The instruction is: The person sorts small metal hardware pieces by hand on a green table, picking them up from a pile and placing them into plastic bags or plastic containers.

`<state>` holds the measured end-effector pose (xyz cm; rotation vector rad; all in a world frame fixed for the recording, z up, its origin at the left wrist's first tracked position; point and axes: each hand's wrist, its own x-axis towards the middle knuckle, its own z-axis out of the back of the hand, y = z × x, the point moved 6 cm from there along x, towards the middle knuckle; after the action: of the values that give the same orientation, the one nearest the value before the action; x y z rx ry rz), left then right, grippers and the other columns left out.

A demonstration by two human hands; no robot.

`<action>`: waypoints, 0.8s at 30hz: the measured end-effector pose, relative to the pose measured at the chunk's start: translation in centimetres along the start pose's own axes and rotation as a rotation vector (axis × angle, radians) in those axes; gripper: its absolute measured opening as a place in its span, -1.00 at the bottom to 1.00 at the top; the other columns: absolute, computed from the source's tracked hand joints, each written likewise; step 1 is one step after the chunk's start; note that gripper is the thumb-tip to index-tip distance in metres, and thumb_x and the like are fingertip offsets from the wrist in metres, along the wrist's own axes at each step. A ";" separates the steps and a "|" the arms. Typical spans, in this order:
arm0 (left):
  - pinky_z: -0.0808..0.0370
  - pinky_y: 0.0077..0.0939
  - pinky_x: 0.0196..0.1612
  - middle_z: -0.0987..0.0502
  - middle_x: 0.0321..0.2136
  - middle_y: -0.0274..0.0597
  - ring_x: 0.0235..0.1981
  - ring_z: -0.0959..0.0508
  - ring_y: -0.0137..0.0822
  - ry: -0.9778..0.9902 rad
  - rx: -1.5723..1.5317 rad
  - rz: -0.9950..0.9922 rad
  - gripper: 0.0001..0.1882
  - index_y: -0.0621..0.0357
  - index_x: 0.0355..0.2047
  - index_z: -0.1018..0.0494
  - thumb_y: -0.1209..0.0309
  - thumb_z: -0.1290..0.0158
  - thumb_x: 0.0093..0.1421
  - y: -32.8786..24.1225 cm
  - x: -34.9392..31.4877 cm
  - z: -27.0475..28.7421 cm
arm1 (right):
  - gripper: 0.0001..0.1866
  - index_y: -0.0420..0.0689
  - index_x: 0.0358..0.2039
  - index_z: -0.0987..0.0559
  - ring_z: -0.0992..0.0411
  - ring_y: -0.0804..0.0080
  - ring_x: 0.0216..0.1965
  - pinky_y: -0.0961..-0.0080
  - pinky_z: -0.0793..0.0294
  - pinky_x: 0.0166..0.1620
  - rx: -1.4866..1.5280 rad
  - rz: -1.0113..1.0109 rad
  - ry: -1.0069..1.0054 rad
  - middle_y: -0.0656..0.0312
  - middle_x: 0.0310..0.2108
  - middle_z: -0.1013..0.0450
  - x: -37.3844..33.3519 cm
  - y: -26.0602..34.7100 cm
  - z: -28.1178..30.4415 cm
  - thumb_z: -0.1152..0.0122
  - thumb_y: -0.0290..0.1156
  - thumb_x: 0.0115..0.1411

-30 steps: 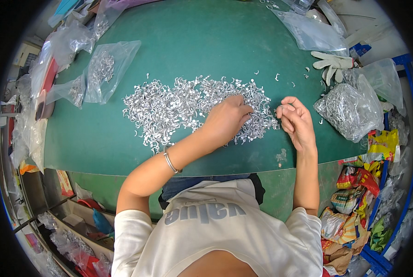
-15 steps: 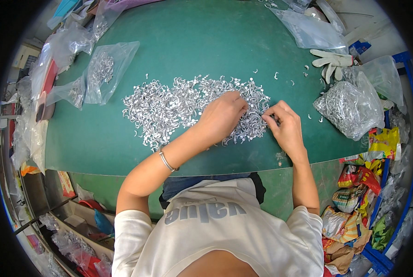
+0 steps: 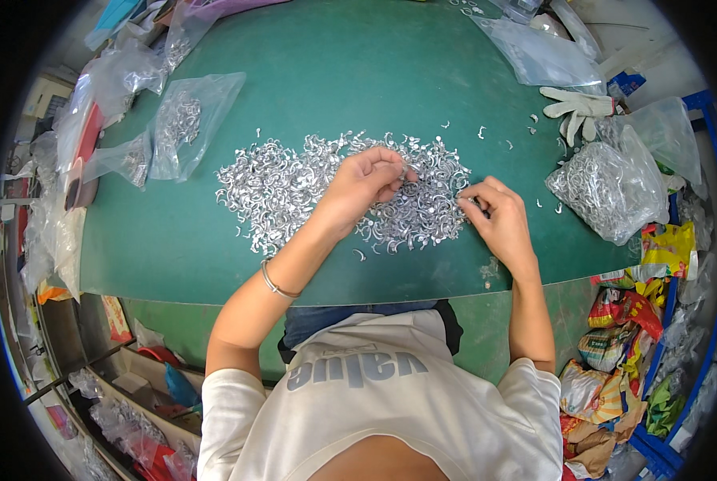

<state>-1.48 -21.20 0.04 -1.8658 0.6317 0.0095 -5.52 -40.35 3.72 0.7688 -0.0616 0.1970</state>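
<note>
I see both hands over a wide heap of small silvery metal clips (image 3: 294, 188) that lies spread across the middle of the green desk (image 3: 358, 72). My left hand (image 3: 362, 183) sits on the heap near its centre, fingers curled in and bunched at the tips — it looks to be pinching one or a few of the clips, though the piece itself is too small to make out. My right hand (image 3: 494, 216) rests at the heap's right edge, fingers folded toward the thumb in a similar pinch; what it grips I cannot tell. The two hands are near each other but apart, with a strip of clips between them. A thin metal bangle (image 3: 276, 285) circles the left wrist.

A few stray clips lie scattered on the bare desk above and to the right of the heap. To the right, near the desk's edge, stands a full clear plastic bag of the same silvery pieces (image 3: 607, 184), and just above it lies a white work glove (image 3: 579, 108). On the left side of the desk lie flatter clear bags (image 3: 186, 120) — each holding a small amount of metal parts. Colourful snack wrappers (image 3: 623, 321) are piled off the desk at lower right.
</note>
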 end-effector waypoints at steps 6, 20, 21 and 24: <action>-0.42 -0.73 -0.40 -0.49 -0.42 -0.24 -0.45 -0.42 -0.53 0.111 -0.178 -0.005 -0.82 0.28 -0.17 -0.38 0.50 0.09 0.23 0.4 -0.2 0.4 | -0.92 -0.23 -0.44 -0.50 -0.14 0.72 -0.59 0.70 -0.07 -0.58 0.607 -0.291 0.069 0.47 -0.62 -0.23 -0.5 -2.1 0.3 -0.15 -0.48 0.14; -0.47 -0.67 -0.39 -0.54 -0.34 -0.12 -0.40 -0.53 -0.47 0.063 0.160 0.047 -0.84 0.34 -0.25 -0.46 0.50 0.04 0.23 0.4 -1.5 -0.4 | -0.79 -0.18 -0.52 -0.52 -0.21 0.40 -0.69 0.52 -0.19 -0.59 0.118 -0.292 -0.126 0.28 -0.71 -0.31 0.0 -3.2 1.1 -0.29 -0.30 0.01; -0.47 -0.67 -0.39 -0.54 -0.33 -0.11 -0.39 -0.53 -0.46 0.070 0.181 0.033 -0.84 0.34 -0.24 -0.45 0.50 0.04 0.23 0.3 -1.5 -0.5 | -0.77 -0.18 -0.53 -0.52 -0.24 0.36 -0.68 0.47 -0.22 -0.57 -0.159 -0.201 -0.146 0.23 -0.69 -0.33 0.1 -2.2 1.0 -0.30 -0.28 0.00; -0.52 -0.61 -0.27 -0.53 -0.28 -0.06 -0.32 -0.55 -0.39 0.059 0.187 -0.028 -0.80 0.38 -0.18 -0.42 0.53 0.10 0.25 0.1 -1.7 -0.9 | -0.80 -0.20 -0.51 -0.52 -0.34 0.26 -0.61 0.35 -0.28 -0.51 -0.240 -0.186 -0.092 0.14 -0.61 -0.38 0.6 -1.3 -0.2 -0.27 -0.33 0.01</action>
<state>-3.20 -21.29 0.80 -1.6988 0.6249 -0.1195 -4.71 -41.06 2.80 0.5397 -0.0982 -0.0228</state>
